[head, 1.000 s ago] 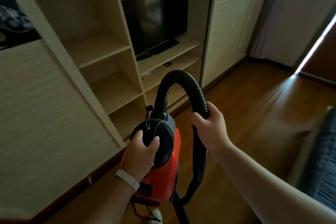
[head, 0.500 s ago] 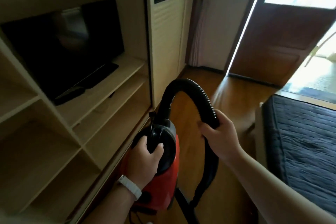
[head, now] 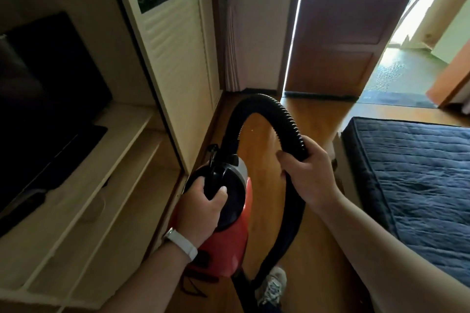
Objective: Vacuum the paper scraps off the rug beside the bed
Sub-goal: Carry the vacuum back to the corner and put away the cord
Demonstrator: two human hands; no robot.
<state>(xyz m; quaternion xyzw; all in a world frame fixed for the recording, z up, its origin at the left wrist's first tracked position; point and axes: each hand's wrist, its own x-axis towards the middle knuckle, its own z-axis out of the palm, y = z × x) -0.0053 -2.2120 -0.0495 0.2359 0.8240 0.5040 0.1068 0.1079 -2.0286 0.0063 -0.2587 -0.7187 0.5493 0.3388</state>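
Observation:
I carry a red and black vacuum cleaner (head: 229,244) above the wooden floor. My left hand (head: 201,208), with a white band on the wrist, is shut on its black top handle. A black ribbed hose (head: 269,109) arches up from the vacuum's front and comes down to my right hand (head: 307,173), which is shut on the hose and holds it to the right of the body. The bed (head: 417,180), covered in a dark blue quilt, lies at the right. No rug or paper scraps show in this view.
A light wooden shelf unit (head: 96,201) with a dark television (head: 50,99) fills the left. A louvred wardrobe door (head: 178,53) stands behind it. A brown door (head: 343,33) stands open ahead, bright floor beyond. My shoe (head: 272,284) is on the wooden floor (head: 264,140) below.
The view has swung right: the shelves slid left, and the wardrobe door, open brown door and bed came into view. Both hands kept their grips on the vacuum and hose.

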